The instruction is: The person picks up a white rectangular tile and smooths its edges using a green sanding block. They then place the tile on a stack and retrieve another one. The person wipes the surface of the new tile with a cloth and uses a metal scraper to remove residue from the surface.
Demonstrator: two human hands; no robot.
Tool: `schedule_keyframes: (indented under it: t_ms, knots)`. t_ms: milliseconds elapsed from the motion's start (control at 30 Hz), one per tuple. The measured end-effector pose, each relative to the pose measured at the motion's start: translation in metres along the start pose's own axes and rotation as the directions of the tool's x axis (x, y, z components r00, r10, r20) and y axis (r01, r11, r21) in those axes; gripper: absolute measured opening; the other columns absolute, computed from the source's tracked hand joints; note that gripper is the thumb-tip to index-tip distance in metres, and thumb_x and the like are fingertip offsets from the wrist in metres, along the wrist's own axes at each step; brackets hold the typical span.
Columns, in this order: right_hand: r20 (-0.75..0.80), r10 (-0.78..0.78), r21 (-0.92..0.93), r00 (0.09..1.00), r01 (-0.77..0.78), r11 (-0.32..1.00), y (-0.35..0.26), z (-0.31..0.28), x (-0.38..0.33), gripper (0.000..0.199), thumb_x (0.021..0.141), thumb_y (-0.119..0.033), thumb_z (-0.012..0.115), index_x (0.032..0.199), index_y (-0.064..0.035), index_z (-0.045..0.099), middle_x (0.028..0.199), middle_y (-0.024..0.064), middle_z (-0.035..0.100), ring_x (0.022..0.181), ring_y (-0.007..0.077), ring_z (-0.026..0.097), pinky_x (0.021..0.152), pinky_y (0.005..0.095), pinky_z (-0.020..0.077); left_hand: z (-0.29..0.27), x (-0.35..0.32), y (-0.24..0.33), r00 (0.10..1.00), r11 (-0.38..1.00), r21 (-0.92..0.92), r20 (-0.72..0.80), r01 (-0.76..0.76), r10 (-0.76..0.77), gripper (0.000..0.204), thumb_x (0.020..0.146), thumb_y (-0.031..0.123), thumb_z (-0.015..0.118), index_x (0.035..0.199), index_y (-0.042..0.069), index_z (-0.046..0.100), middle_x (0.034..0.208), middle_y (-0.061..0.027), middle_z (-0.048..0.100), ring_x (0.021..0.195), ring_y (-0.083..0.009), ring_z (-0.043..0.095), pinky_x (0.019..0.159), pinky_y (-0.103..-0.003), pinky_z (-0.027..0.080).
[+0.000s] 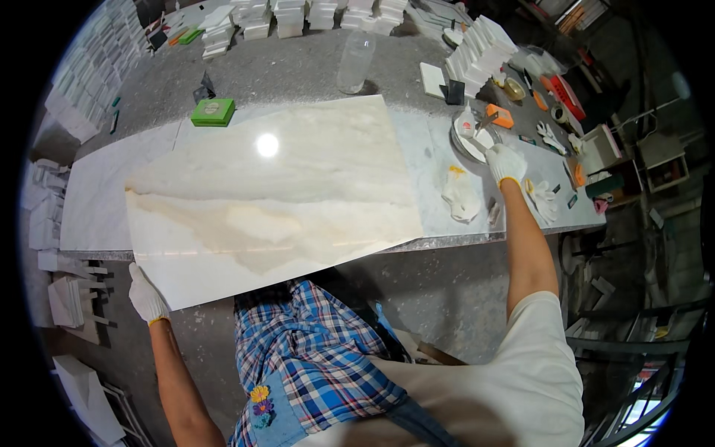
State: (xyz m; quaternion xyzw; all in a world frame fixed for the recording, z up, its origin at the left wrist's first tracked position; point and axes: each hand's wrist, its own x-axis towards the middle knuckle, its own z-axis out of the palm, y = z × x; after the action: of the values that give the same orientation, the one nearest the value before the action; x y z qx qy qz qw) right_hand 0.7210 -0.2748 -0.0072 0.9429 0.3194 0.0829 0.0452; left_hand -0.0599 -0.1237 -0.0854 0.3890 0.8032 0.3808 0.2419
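**One marble slab gripped at corner, one hand at bowl**

One large polished cream marble slab (pixel 275 194) is laid across the grey workbench (pixel 439 223) at frame centre, its lower left corner overhanging the bench edge. That corner is gripped by the gloved left hand (pixel 146 296) at lower left; fingers are seen curled together around the slab edge. The gloved right hand (pixel 505 162) is extended to centre right, closed on a thin tool handle at one round bowl (pixel 471 134); exact finger pinch cannot be told. One crumpled white cloth (pixel 461 195) is seen just left of the right forearm. Two spare white gloves (pixel 542 200) are counted on the bench, one near the forearm, one farther up right. One green box (pixel 213 112) sits at the slab's upper left corner. One clear plastic bottle (pixel 356 62) stands at upper centre. One orange block (pixel 500 115) lies just above the bowl. Stacks of white tiles (pixel 290 18) are lined along the top; count not clear.
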Motion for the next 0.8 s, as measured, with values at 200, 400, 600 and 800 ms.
schedule_keyframes:
  t_ms: [200, 400, 600, 800]
  knots:
    - [-0.044, -0.002, 0.220, 0.999, 0.012, 0.976, 0.009, -0.001, 0.002, 0.038, 0.084, -0.042, 0.054, 0.105, -0.0193, 0.075, 0.106, 0.0136, 0.072, 0.101, 0.0360, 0.067, 0.088, 0.0450, 0.0506, 0.002, 0.006, -0.004, 1.000, 1.000, 0.007, -0.018, 0.026, -0.026, 0.080, 0.097, 0.063, 0.043, 0.099, -0.012, 0.069, 0.088, -0.0182, 0.072, 0.078, -0.0277, 0.065, 0.077, -0.040, 0.049]
    - [0.041, -0.021, 0.405, 0.999, 0.003, 0.914, 0.026, -0.011, 0.009, 0.033, 0.086, -0.039, 0.059, 0.093, -0.0097, 0.072, 0.078, 0.0131, 0.070, 0.071, 0.0244, 0.066, 0.066, 0.0365, 0.0479, 0.002, 0.002, 0.001, 1.000, 0.999, -0.037, -0.009, 0.028, -0.029, 0.079, 0.097, 0.063, 0.045, 0.101, -0.012, 0.069, 0.089, -0.0167, 0.072, 0.078, -0.0261, 0.065, 0.077, -0.040, 0.050]
    - [0.111, -0.112, 0.660, 0.988, 0.011, 0.752, 0.041, 0.020, 0.029, 0.025, 0.085, -0.030, 0.064, 0.079, -0.0057, 0.068, 0.065, 0.0027, 0.061, 0.058, 0.0122, 0.053, 0.053, 0.0305, 0.0380, 0.001, 0.009, -0.009, 1.000, 0.996, -0.088, 0.018, 0.026, -0.024, 0.075, 0.098, 0.061, 0.046, 0.101, -0.010, 0.070, 0.088, -0.0140, 0.072, 0.077, -0.0230, 0.064, 0.075, -0.038, 0.050]
    - [0.107, -0.313, 0.416, 0.944, 0.244, 0.876, 0.055, 0.036, 0.051, 0.021, 0.085, -0.025, 0.062, 0.079, -0.0063, 0.068, 0.070, 0.0075, 0.063, 0.064, 0.0200, 0.058, 0.058, 0.0345, 0.0418, 0.002, 0.001, 0.002, 1.000, 0.999, -0.037, 0.006, -0.002, 0.002, 0.075, 0.098, 0.061, 0.046, 0.100, -0.010, 0.070, 0.087, -0.0132, 0.071, 0.076, -0.0224, 0.064, 0.075, -0.037, 0.050]
